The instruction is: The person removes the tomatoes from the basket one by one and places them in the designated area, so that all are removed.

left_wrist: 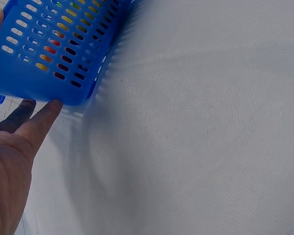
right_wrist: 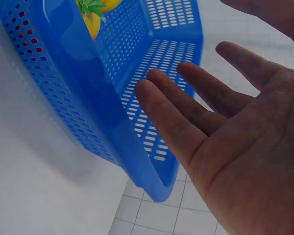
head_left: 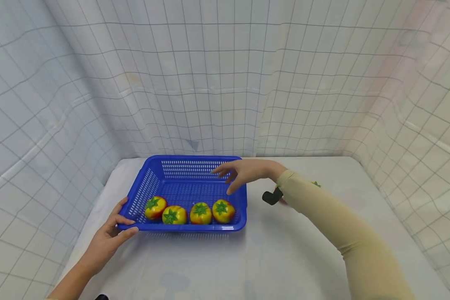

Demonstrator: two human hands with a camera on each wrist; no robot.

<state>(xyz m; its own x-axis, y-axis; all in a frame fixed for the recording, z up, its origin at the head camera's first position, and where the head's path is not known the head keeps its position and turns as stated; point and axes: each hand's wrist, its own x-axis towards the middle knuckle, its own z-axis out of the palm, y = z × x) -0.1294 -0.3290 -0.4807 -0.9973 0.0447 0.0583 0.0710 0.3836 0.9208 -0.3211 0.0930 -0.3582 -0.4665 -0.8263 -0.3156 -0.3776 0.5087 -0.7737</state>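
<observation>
A blue perforated plastic basket (head_left: 191, 227) stands on the table. Along its near wall sit several yellow-red toy fruits (head_left: 174, 216) with green leafy tops, tomato-like in shape. My left hand (head_left: 106, 236) holds the basket's near left corner, thumb at the front rim and fingers round the left side; fingertips (left_wrist: 53, 106) touch its outer wall in the left wrist view. Over the basket's right side hovers my right hand (head_left: 250, 170), its fingers spread and slightly bent. The right wrist view shows the palm (right_wrist: 255, 161) with nothing in it.
Right of the basket, a green leafy top (head_left: 316, 183) peeks out behind the right forearm, the rest of it hidden. A black wrist device (head_left: 272, 196) shows below that sleeve. White gridded curtains (head_left: 225, 83) enclose the white-covered table (head_left: 285, 258) at the back and sides.
</observation>
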